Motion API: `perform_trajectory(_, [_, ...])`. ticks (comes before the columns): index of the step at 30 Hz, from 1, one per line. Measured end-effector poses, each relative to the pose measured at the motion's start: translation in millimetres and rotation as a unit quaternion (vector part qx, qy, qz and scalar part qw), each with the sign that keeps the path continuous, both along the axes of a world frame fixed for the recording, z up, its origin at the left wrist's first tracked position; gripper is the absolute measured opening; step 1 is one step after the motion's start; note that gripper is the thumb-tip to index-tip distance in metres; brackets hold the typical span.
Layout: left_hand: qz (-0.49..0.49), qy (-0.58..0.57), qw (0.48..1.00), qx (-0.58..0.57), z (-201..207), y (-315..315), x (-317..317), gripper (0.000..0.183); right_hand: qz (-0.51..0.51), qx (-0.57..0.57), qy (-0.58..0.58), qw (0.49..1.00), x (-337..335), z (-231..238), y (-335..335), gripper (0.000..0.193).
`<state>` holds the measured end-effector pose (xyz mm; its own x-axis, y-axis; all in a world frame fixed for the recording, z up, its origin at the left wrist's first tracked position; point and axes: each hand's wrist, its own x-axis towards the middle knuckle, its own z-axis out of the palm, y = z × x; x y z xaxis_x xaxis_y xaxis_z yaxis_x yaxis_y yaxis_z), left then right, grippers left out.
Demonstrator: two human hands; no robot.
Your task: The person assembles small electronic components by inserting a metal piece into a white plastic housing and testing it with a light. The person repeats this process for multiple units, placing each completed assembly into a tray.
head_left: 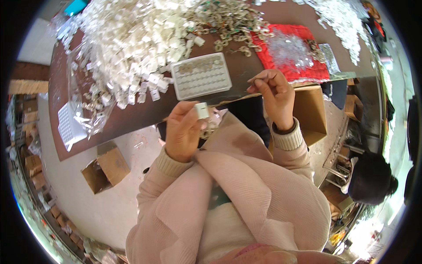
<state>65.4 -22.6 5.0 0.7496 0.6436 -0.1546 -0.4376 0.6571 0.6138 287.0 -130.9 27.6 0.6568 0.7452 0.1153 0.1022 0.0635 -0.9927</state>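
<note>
My left hand (pixel 181 134) pinches a small white square plastic piece (pixel 202 111) between thumb and fingers, just off the table's near edge. My right hand (pixel 278 94) is raised to the right, its thumb and fingertips pressed together. Whatever it pinches, if anything, is too small to make out. Between and beyond my hands lies a white tray (pixel 179 90) with rows of small hollows. Some far rows hold small greyish pieces. A large heap of similar white plastic pieces (pixel 132 39) spreads over the table's left side.
Small metal-looking parts (pixel 224 22) are heaped behind the tray. Red cloth (pixel 314 66) carries clear plastic bits (pixel 288 48). Another white tray (pixel 70 125) sits at the table's left corner. Cardboard boxes (pixel 116 167) (pixel 314 112) stand below the table. A dark-haired person (pixel 371 178) is at right.
</note>
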Motion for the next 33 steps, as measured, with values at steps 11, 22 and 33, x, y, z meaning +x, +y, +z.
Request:
perform_trajectory(11, [0.062, -0.061, 0.996, -0.021, 1, -3, 0, 0.019, 0.15, 0.051, -0.166, 0.973, -73, 23, 41, 0.013])
perform_trajectory(22, [0.085, -0.057, 0.995, 0.001, -2, -2, -3, 0.015, 0.185, 0.031, -0.183, 0.965, -71, 27, 40, 0.012])
perform_trajectory(33, [0.116, -0.016, 0.993, 0.017, -6, -1, 0, 0.017, 0.182, 0.046, -0.203, 0.961, -68, 19, 48, 0.014])
